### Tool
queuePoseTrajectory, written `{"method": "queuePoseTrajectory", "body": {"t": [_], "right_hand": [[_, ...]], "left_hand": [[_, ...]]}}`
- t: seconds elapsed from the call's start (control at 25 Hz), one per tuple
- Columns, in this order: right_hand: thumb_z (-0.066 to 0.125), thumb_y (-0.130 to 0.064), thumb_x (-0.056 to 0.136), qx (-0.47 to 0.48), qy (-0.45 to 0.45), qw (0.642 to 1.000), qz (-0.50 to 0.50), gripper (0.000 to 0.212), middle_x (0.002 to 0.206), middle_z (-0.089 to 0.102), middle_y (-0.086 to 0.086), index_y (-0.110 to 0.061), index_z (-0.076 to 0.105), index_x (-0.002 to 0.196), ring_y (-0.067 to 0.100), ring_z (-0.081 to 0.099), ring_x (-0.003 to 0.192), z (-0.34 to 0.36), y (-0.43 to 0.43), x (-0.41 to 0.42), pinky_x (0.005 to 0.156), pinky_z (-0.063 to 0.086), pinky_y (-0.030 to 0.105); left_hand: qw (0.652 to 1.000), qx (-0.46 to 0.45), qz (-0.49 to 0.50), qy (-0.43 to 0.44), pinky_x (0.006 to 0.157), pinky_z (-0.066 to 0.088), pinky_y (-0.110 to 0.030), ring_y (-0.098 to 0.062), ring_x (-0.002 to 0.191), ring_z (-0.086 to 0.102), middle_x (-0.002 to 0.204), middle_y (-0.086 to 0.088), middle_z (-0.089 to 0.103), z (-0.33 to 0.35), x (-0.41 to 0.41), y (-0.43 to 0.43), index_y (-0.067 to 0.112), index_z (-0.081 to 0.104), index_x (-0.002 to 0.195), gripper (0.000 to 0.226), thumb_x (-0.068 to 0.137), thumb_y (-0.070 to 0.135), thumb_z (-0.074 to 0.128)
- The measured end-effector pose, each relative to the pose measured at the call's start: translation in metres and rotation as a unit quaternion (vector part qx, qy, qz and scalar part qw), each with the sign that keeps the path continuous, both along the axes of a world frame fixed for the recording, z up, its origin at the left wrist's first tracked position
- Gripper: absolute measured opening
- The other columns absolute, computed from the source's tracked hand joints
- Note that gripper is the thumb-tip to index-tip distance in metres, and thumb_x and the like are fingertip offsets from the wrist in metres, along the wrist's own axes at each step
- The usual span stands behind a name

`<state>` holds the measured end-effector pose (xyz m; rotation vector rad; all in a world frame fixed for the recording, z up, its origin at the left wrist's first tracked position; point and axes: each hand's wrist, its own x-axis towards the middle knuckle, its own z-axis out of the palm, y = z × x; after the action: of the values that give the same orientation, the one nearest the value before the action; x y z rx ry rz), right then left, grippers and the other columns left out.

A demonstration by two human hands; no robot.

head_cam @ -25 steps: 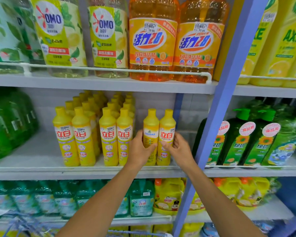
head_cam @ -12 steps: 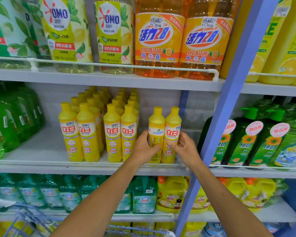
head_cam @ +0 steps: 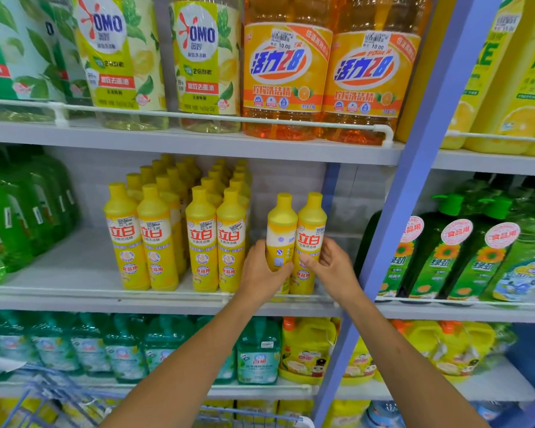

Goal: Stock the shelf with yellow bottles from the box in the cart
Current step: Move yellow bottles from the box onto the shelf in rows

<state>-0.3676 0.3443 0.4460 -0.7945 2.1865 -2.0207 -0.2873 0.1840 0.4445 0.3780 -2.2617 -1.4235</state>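
Note:
Two yellow bottles stand side by side at the front right of the middle shelf (head_cam: 74, 299). My left hand (head_cam: 261, 273) is wrapped around the left bottle (head_cam: 281, 230), whose back label faces me. My right hand (head_cam: 329, 267) grips the right bottle (head_cam: 311, 223), whose red-lettered front label faces out. Left of them stand several rows of the same yellow bottles (head_cam: 173, 236), labels forward. The cart (head_cam: 53, 403) shows only as blue wire at the bottom left; the box is not visible.
A blue upright post (head_cam: 414, 186) rises just right of my right hand. Green pump bottles (head_cam: 445, 251) fill the shelf beyond it. Large orange bottles (head_cam: 322, 72) sit overhead, green bottles (head_cam: 19, 217) far left, teal bottles (head_cam: 121, 347) below.
The left bottle has been turned so its back label faces me more fully. Both hands stay on the pair of bottles; the view has shifted slightly upward and closer.

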Motion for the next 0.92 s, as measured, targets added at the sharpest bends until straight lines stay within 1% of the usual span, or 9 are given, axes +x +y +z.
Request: {"method": "queuePoseTrajectory", "body": {"t": [0.08,0.24,0.32,0.4,0.48,0.6,0.68,0.76,0.92], "right_hand": [[0.077,-0.013,0.086,0.0,-0.002,1.0,-0.001,0.054,0.127,0.067,-0.006,-0.016,0.054,0.134,0.004,0.065,0.116,0.0,-0.001,0.0,0.092,0.055,0.02],[0.076,-0.014,0.086,-0.001,-0.004,1.0,-0.002,0.051,0.127,0.066,-0.008,-0.02,0.054,0.132,0.002,0.065,0.115,-0.001,0.001,0.001,0.089,0.055,0.018],[0.075,-0.013,0.087,-0.002,-0.002,1.0,0.0,0.05,0.127,0.067,-0.008,-0.02,0.054,0.132,0.003,0.065,0.115,-0.001,0.001,0.001,0.09,0.055,0.02],[0.075,-0.012,0.087,-0.003,-0.002,1.0,-0.001,0.05,0.127,0.067,-0.008,-0.018,0.054,0.133,0.004,0.065,0.116,-0.002,0.001,0.001,0.091,0.055,0.02],[0.075,-0.011,0.087,-0.002,0.0,1.0,-0.005,0.052,0.128,0.066,-0.007,-0.016,0.054,0.134,0.004,0.065,0.117,-0.002,0.0,0.001,0.091,0.054,0.019],[0.075,-0.01,0.087,0.0,-0.007,1.0,-0.01,0.053,0.127,0.066,-0.008,-0.016,0.053,0.134,0.002,0.065,0.115,-0.003,0.0,0.0,0.089,0.054,0.017],[0.075,-0.01,0.087,0.002,-0.004,1.0,-0.01,0.051,0.126,0.066,-0.009,-0.018,0.053,0.133,0.0,0.065,0.114,-0.003,0.0,0.0,0.087,0.054,0.016],[0.074,-0.009,0.088,0.003,0.0,1.0,-0.01,0.05,0.125,0.066,-0.01,-0.019,0.053,0.132,0.0,0.065,0.113,-0.003,0.0,0.0,0.087,0.054,0.016],[0.074,-0.01,0.088,0.004,0.004,1.0,-0.023,0.051,0.127,0.066,-0.007,-0.016,0.053,0.134,0.002,0.065,0.116,-0.003,-0.003,0.004,0.088,0.054,0.017]], "left_hand": [[0.999,0.016,-0.041,-0.002,0.086,0.057,-0.027,-0.011,0.106,0.066,0.116,0.004,0.067,0.0,0.005,-0.005,0.021,0.054,0.126,0.055,0.08,0.027,0.083],[0.998,-0.046,0.04,0.005,0.087,0.059,-0.037,-0.016,0.103,0.064,0.115,0.0,0.065,-0.002,-0.001,-0.001,0.017,0.051,0.115,0.063,0.07,0.038,0.09],[0.994,-0.068,0.081,-0.007,0.088,0.056,-0.037,-0.017,0.104,0.059,0.114,-0.002,0.06,-0.002,-0.005,0.007,0.016,0.049,0.114,0.069,0.067,0.045,0.09],[0.993,-0.068,0.092,-0.016,0.089,0.053,-0.035,-0.016,0.105,0.054,0.113,-0.001,0.054,-0.004,-0.005,0.011,0.016,0.05,0.117,0.069,0.068,0.048,0.087],[0.997,-0.046,0.056,-0.014,0.088,0.05,-0.031,-0.014,0.108,0.055,0.115,0.002,0.053,-0.008,0.001,0.011,0.02,0.051,0.122,0.06,0.076,0.042,0.083],[1.0,-0.006,-0.004,0.004,0.084,0.053,-0.024,-0.013,0.108,0.064,0.116,0.006,0.065,-0.013,0.008,0.0,0.023,0.055,0.122,0.052,0.079,0.029,0.084],[0.999,-0.031,0.033,0.011,0.083,0.058,-0.032,-0.014,0.103,0.066,0.113,0.003,0.068,-0.013,0.005,-0.003,0.02,0.054,0.114,0.055,0.073,0.035,0.088],[0.996,-0.053,0.073,0.003,0.082,0.059,-0.039,-0.017,0.1,0.065,0.109,-0.001,0.066,-0.01,0.0,0.002,0.018,0.05,0.106,0.06,0.068,0.04,0.09],[0.992,-0.063,0.105,-0.011,0.082,0.054,-0.038,-0.02,0.1,0.059,0.108,-0.004,0.059,-0.007,-0.005,0.01,0.015,0.047,0.106,0.066,0.065,0.044,0.091]]}}
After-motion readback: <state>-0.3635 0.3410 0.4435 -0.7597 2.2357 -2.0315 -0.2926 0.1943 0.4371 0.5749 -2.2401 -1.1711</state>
